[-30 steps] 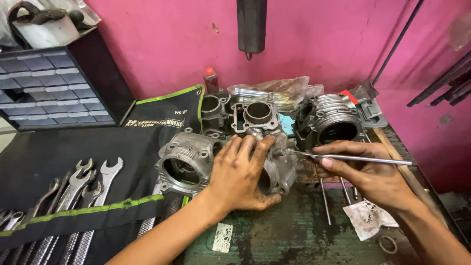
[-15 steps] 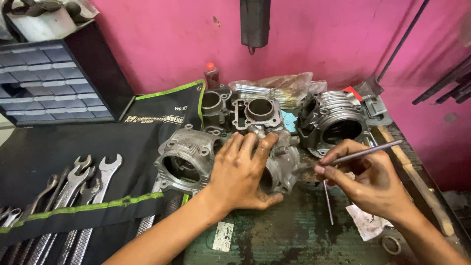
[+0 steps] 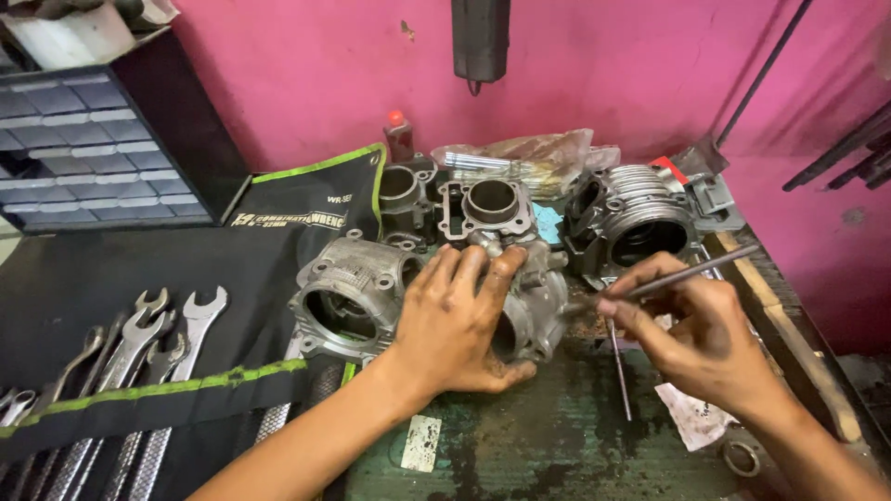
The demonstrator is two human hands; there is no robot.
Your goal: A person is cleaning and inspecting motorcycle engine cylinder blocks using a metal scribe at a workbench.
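Two hands worked — left hand [image 3: 457,320] lay open on the grey metal engine cylinder [image 3: 534,297], right hand [image 3: 698,336] fingers pinched a thin steel rod [image 3: 677,276].

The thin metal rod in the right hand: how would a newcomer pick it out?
Start at the finned cylinder by the pink wall. Just below it, the right hand pinches a thin metal rod like a pen. Unlike the loose rod flat on the bench, it slants upward.

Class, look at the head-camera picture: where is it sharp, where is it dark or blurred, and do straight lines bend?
Head view: even, soft light, no harsh glare; the left hand on the grey metal engine cylinder is sharp; the right hand pinching the thin metal rod is slightly soft; the dark drawer cabinet leans at the edge, wide-lens distortion.
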